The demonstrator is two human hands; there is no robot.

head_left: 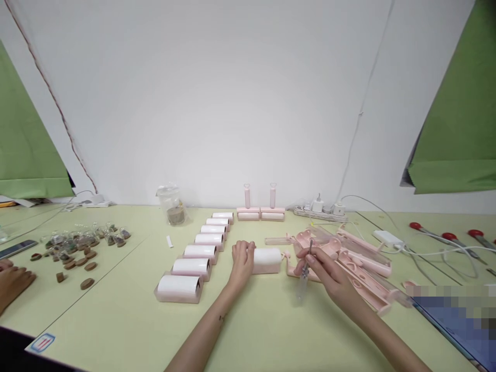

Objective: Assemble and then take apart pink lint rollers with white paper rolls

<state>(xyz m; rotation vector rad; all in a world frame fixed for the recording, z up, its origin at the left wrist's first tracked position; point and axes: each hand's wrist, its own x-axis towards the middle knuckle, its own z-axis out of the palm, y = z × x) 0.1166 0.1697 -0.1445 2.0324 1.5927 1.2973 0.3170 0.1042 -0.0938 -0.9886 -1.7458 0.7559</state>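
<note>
My left hand (242,258) is closed around the left end of a white lint roller (267,260) lying on the yellow-green table (127,310). Its pink handle arm (290,264) sticks out to the right. My right hand (323,268) is closed on a small screwdriver (306,273) with a clear handle, its tip pointing up by the pink arm. A pile of pink plastic handles and covers (356,258) lies just behind and right of that hand.
Several finished white rollers in pink cases (199,253) lie in a diagonal row at left. Two upright pink rollers (260,211), a plastic bag (172,205), a power strip (320,212), red-handled tools (449,237), small bottles and corks (77,245). Another person's hand (11,281) rests at far left.
</note>
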